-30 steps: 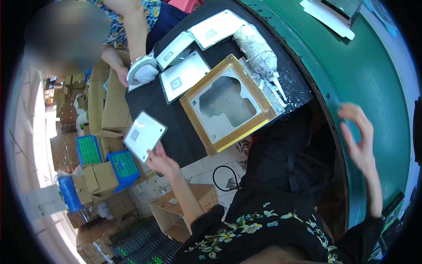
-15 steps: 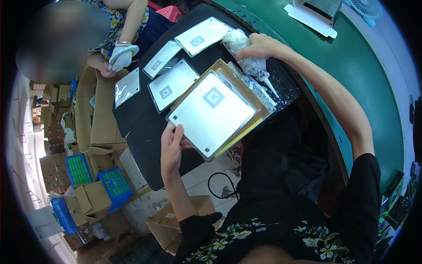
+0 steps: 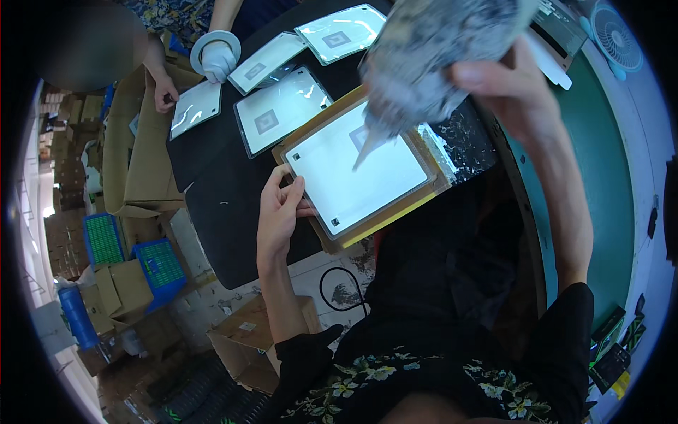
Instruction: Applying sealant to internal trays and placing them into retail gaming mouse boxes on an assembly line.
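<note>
My right hand is wrapped round a squeeze bottle, grey-white and smeared, tilted with its pointed nozzle down over a white square panel. The panel has rounded corners, dark marks at some corners and a grey square partly hidden behind the nozzle. Its left edge is pinched between the thumb and fingers of my left hand. Beneath the panel lies a brown tray-like board with a yellow front edge. I cannot tell whether the nozzle touches the panel.
More white panels lie on the black table. Across it, a co-worker's gloved hand and bare hand are at another panel. A cardboard box stands left, a green table right, with a fan.
My right hand has lifted the squeeze bottle from the table's right side and brought it over the panel. The panel lies flatter on the board. The co-worker's hands have shifted around their panel.
</note>
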Motion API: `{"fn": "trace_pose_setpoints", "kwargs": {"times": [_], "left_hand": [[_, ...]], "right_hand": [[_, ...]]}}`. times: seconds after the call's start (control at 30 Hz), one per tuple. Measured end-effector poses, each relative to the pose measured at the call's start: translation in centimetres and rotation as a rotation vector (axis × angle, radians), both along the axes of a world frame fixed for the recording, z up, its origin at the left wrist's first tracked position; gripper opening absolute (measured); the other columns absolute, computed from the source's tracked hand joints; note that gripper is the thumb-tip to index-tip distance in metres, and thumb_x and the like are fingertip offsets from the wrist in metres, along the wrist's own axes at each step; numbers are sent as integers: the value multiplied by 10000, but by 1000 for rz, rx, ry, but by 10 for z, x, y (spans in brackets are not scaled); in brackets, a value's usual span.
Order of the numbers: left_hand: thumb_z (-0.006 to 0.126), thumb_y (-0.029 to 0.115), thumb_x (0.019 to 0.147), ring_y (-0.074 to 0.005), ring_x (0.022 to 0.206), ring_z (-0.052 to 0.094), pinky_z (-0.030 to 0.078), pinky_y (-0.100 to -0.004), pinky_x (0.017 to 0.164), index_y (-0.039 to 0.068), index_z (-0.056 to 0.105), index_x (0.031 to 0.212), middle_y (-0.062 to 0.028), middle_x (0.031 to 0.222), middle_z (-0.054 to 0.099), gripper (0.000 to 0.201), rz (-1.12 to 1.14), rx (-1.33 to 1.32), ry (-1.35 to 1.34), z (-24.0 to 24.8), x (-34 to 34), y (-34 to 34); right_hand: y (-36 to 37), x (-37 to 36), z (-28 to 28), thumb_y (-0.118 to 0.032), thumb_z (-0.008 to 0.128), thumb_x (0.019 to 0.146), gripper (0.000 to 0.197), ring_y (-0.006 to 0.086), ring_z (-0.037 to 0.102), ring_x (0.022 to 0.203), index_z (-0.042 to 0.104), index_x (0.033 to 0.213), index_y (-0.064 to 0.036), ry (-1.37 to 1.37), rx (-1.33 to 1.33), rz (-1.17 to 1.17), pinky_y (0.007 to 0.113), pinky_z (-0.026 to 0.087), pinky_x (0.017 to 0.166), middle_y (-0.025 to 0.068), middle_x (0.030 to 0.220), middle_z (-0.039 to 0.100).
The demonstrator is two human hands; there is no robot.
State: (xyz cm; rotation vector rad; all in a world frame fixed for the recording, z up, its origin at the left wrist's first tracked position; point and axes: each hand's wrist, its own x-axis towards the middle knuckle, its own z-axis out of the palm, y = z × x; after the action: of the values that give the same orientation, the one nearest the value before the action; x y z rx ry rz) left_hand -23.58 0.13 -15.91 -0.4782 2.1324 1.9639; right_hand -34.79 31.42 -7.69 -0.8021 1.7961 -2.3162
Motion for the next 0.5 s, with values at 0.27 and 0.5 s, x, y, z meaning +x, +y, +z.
{"fn": "trace_pose_setpoints", "kwargs": {"times": [0.27, 0.5], "left_hand": [[486, 186, 1022, -89, 646, 680, 568, -205, 557, 49, 520, 1155, -44, 845, 672, 193, -2, 44, 10, -1, 0, 0], [488, 193, 1020, -79, 634, 676, 564, -191, 545, 49, 528, 1134, -43, 838, 669, 187, 44, 13, -5, -4, 2, 1]], "right_hand": [[-59, 10, -47, -22, 836, 694, 589, 178, 638, 1063, 571, 1218, 24, -195, -22, 105, 335, 468, 981, 106, 1120, 680], [-53, -8, -46, -49, 840, 708, 509, 187, 663, 1027, 627, 1166, 18, -69, 96, -52, 336, 497, 950, 112, 1098, 700]]}}
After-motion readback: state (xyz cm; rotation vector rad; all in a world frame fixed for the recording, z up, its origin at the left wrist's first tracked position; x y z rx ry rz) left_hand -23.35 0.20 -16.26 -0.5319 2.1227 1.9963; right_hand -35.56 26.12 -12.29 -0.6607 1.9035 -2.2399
